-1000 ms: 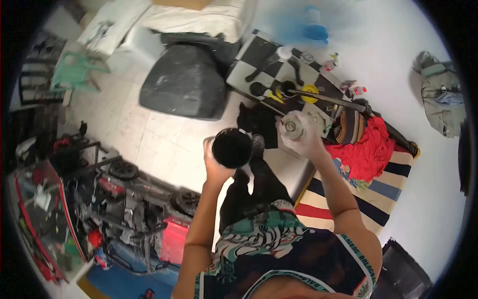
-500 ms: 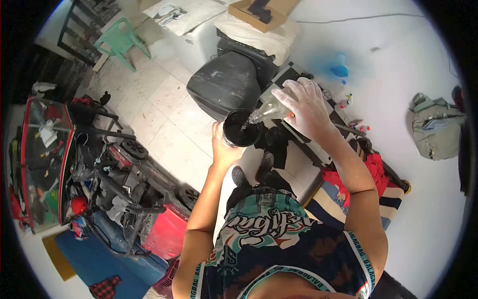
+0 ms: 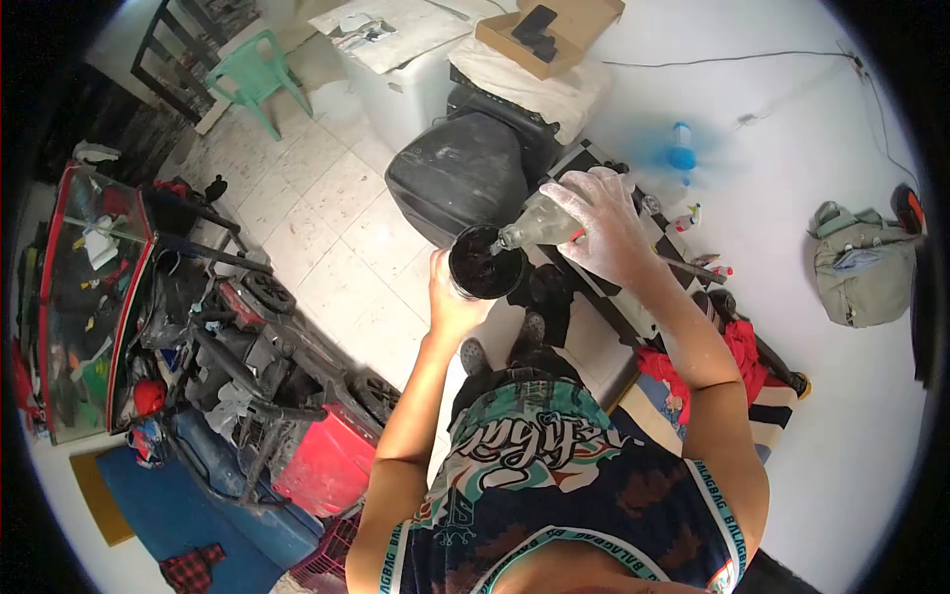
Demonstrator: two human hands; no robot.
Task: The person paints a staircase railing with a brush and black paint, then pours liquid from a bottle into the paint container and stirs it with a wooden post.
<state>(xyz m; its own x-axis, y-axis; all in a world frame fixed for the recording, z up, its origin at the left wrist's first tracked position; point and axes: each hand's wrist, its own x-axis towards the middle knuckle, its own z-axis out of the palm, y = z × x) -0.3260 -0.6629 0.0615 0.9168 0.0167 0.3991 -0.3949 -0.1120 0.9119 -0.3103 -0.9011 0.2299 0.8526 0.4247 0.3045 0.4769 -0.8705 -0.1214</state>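
Note:
My left hand (image 3: pixel 451 303) is wrapped round a black tumbler (image 3: pixel 486 280), whose open mouth faces up toward me. In my right hand (image 3: pixel 612 230) is a clear glass bottle (image 3: pixel 539 225), gripped from above and tipped sideways. Its neck points left, with the mouth right over the tumbler's rim. Clear liquid runs from the bottle into the dark inside of the tumbler. White powdery residue coats the right hand and wrist. Both hands are out in front of my body, above the floor.
A black padded seat (image 3: pixel 460 173) stands just beyond the tumbler. Behind it are a white cabinet (image 3: pixel 391 104) and an open cardboard box (image 3: pixel 549 45). To the left lie a red ride-on vehicle (image 3: pixel 322 465) and a red-framed glass case (image 3: pixel 94 307). A green chair (image 3: pixel 255 77) stands farther back.
The camera view has shifted slightly, so the surroundings sit a little differently. Both hands keep their grips, and liquid still runs from the bottle into the tumbler.

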